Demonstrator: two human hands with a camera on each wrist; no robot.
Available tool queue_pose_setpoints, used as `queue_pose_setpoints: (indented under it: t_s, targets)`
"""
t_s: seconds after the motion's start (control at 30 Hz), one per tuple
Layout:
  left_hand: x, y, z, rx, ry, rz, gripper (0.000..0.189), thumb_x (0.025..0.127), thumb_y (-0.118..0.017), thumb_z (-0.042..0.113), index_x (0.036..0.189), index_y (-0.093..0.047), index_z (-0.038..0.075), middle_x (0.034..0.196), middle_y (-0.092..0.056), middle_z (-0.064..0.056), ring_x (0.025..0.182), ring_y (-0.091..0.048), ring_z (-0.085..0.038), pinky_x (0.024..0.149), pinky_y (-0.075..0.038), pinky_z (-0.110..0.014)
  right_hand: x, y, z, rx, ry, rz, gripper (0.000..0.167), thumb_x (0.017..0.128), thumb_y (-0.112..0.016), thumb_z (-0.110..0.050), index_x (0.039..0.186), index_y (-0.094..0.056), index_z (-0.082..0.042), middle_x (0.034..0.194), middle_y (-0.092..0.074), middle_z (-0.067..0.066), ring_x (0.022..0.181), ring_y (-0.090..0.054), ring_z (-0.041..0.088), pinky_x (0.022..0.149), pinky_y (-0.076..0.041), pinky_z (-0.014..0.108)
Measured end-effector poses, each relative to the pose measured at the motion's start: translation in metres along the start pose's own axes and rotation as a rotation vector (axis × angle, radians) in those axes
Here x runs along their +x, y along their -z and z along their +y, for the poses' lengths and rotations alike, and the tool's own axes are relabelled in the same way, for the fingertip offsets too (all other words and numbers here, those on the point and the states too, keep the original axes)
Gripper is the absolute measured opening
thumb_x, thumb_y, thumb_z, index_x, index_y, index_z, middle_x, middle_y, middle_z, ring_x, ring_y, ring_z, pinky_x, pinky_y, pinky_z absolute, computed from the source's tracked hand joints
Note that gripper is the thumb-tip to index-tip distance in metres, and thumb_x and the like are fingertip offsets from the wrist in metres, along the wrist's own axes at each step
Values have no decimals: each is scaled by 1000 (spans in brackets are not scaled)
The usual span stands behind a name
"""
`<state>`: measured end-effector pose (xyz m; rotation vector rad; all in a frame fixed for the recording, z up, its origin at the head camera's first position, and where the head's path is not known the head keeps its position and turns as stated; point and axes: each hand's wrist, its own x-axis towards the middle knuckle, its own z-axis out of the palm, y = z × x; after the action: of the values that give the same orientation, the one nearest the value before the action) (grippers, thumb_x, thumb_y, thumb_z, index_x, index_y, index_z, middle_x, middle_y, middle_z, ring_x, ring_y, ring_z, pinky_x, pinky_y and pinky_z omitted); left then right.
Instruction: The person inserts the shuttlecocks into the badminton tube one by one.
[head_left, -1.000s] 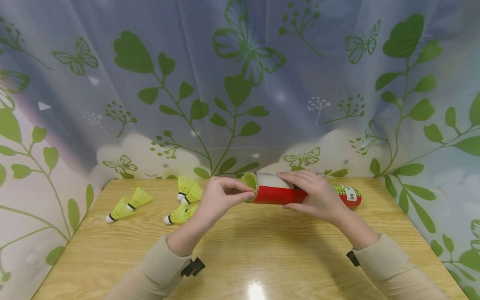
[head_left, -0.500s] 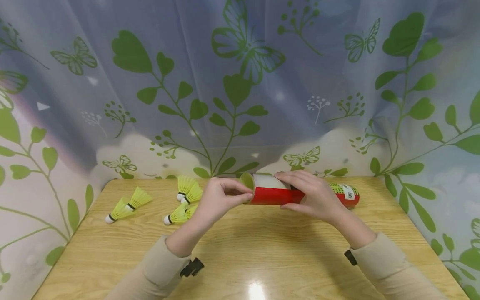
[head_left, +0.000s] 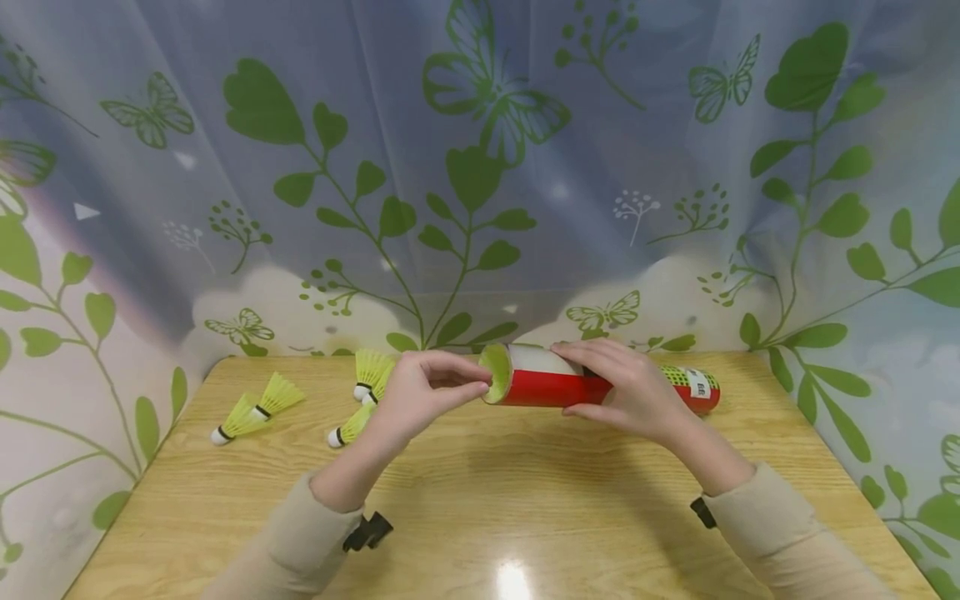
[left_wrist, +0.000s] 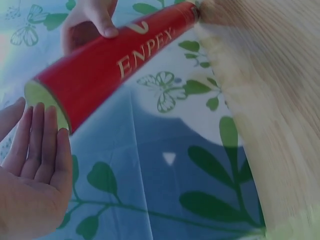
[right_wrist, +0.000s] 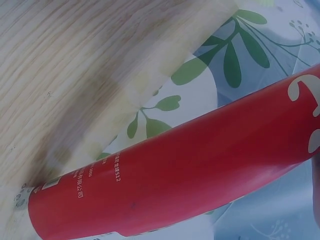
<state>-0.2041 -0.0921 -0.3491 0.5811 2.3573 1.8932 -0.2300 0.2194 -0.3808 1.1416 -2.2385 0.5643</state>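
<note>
A red, white and yellow shuttlecock tube (head_left: 543,389) lies sideways in the head view, its mouth facing left and its far end low near the wood. My right hand (head_left: 626,385) grips it around the middle, thumb below and fingers over the top. My left hand (head_left: 420,396) is at the mouth, fingertips right by the rim and holding nothing. In the left wrist view, this hand's fingers (left_wrist: 36,132) are extended in front of the pale yellow opening. "ENPEX" is printed along the tube's side. The right wrist view shows mostly the tube's red wall (right_wrist: 150,175).
Yellow shuttlecocks with white heads lie on the wooden table (head_left: 450,508). Two overlapping ones (head_left: 242,419) are at the far left. Others (head_left: 369,371) lie nearer the middle, partly behind my left hand. A patterned curtain (head_left: 375,167) hangs along the table's back edge.
A yellow shuttlecock skirt showing at the tube's mouth has gone inside. My left hand has drawn back slightly to the left. The right hand keeps its grip.
</note>
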Motion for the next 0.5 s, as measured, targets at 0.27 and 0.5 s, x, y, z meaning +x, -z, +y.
queue_pose_setpoints:
  t_s: [0.27, 0.5]
  targets:
    - [-9, 27, -17, 38, 34, 63, 20, 93, -81, 5, 111, -79, -3, 113, -81, -15, 91, -75, -2, 85, -62, -22, 0, 1, 0, -2, 2, 3, 86, 62, -104, -20, 139, -68, -7, 129, -76, 12, 117, -71, 32, 100, -60, 56]
    - [-23, 58, -36, 42, 60, 136, 24, 95, -78, 3, 115, -75, -10, 104, -82, 2, 90, -74, 2, 86, -61, -18, 0, 0, 1, -5, 1, 2, 86, 62, -104, -20, 139, -68, -8, 129, -76, 11, 116, -71, 32, 98, -60, 56]
